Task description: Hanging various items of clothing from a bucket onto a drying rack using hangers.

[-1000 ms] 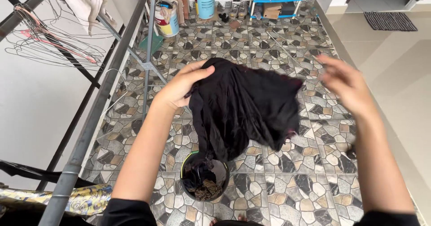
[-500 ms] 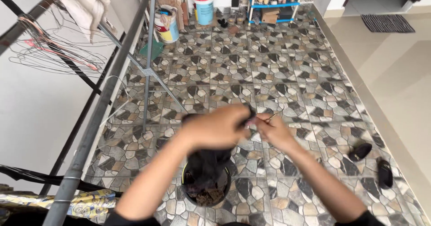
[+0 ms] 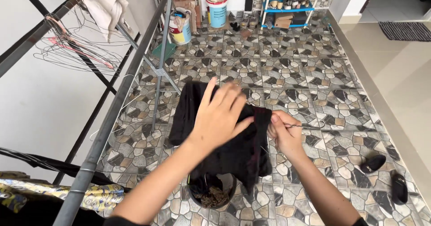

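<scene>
left hand now flat on top of the black garment, fingers spread, pressing the cloth from above. right hand pinched tight on a thin wire hanger, hook part pointing to the right, garment edge just beside these fingers. compared with half a second ago, hands a bit more apart and garment hanging lower and wider, no more bunched between both hands; one second ago, cloth spread open and right hand free in the air, so hanger now in play. probably threading the hanger into the garment, not finished, since most of the wire stays hidden under the cloth. garment held in the air above a dark bucket on the mosaic floor, near the grey drying rack. two black shoes well apart on the right.
</scene>
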